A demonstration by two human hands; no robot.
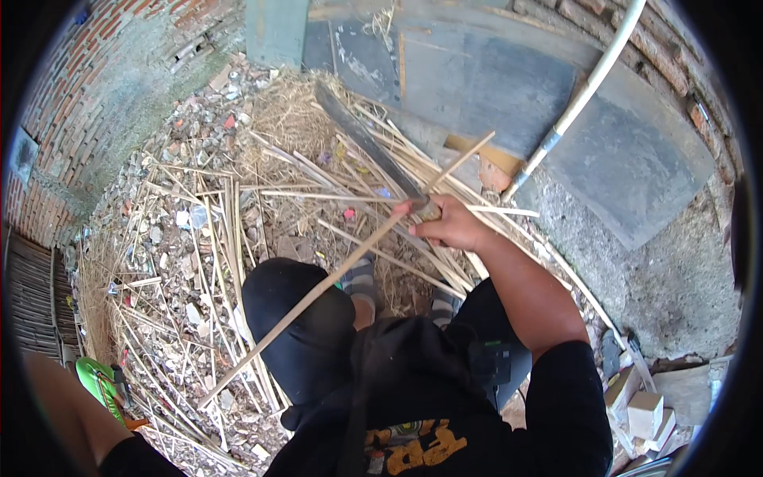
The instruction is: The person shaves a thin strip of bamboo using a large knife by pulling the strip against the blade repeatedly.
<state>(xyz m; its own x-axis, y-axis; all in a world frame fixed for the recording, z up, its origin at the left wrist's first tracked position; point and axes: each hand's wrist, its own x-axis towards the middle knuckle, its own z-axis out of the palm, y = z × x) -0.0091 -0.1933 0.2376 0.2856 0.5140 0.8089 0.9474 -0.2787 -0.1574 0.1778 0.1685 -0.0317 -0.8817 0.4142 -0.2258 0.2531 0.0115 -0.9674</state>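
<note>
My right hand (451, 225) is closed around the handle of a machete (362, 137), its long dark blade pointing away and to the left. A long pale bamboo strip (306, 300) runs slantwise from the lower left, over my dark-clothed left knee (278, 318), to the machete beside my right hand. Past the blade, a length of strip (465, 160) continues to the far right. Whether my fingers also touch the strip, I cannot tell. At the lower left only my left forearm (67, 413) shows; the left hand is outside the picture.
Many loose bamboo strips (232, 230) lie over stony, littered ground around my feet. Dry fibre (290, 119) is heaped beyond. A brick wall (87, 119) stands left, grey panels (493, 87) and a leaning pole (580, 103) right. Pale blocks (644, 415) lie at lower right.
</note>
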